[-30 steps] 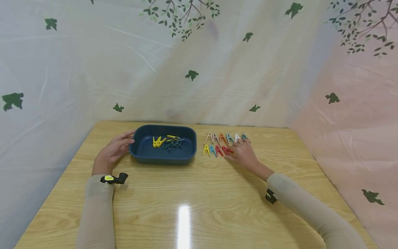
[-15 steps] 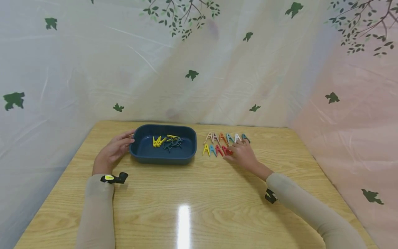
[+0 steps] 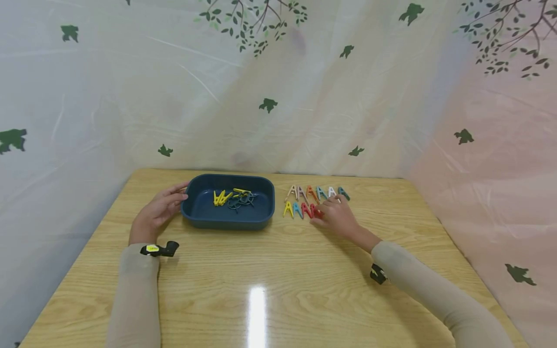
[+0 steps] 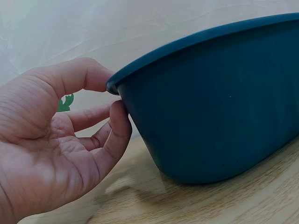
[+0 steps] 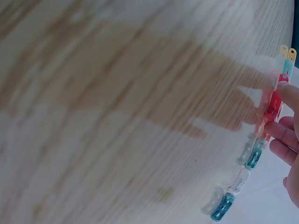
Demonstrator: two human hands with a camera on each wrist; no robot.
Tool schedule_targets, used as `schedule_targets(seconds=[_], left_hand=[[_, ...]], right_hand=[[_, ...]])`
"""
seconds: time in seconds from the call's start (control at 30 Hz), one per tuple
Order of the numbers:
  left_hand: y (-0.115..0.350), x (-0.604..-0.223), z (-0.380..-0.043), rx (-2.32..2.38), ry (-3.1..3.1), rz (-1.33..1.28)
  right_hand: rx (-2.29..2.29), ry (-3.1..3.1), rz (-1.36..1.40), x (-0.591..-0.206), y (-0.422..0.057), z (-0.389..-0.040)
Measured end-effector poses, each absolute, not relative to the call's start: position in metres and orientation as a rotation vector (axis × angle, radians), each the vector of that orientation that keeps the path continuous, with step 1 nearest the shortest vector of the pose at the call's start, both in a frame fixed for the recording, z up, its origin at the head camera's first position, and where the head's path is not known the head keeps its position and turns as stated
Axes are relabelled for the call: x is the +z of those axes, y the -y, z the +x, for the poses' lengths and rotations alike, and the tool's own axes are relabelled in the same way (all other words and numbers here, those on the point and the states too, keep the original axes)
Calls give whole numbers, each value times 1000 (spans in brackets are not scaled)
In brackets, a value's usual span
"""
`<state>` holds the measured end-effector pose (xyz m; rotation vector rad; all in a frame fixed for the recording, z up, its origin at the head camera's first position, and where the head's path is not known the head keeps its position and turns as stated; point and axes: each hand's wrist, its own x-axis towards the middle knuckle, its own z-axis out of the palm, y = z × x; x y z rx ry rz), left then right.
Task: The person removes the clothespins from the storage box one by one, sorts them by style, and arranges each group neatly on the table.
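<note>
My right hand [image 3: 337,217] is at the right end of the front row of clothespins, thumb and fingertips pinching a red clothespin [image 5: 274,105] that they partly cover. Left of it in that row stand another red clothespin [image 3: 306,210], a blue one [image 3: 297,210] and a yellow one [image 3: 288,209]. My left hand [image 3: 158,212] is beside the dark blue bin [image 3: 228,225], its fingertips against the rim and outer wall at the left end. Inside the bin lie several yellow clothespins [image 3: 223,198] and dark green, looped clips [image 3: 241,200].
A back row holds several clothespins, among them a peach one [image 3: 291,193], an orange one [image 3: 311,193], a white one [image 3: 332,192] and a teal one [image 3: 344,193]. The wooden table [image 3: 209,285] reaches back to a pale curtain [image 3: 217,111] with leaf prints.
My right hand has shifted slightly left at the end of the front row, uncovering more of the teal clothespin behind it. The left hand and the bin have stayed in place.
</note>
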<state>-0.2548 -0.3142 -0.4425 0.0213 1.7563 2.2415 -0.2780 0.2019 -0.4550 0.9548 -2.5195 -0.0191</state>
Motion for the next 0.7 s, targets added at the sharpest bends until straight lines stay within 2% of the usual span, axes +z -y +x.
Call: schedule_targets(seconds=[0.7], left_hand=[[321,-462,-266,2261,-1762,30]], right_hand=[[50,2530,958,-454,-203,-281]])
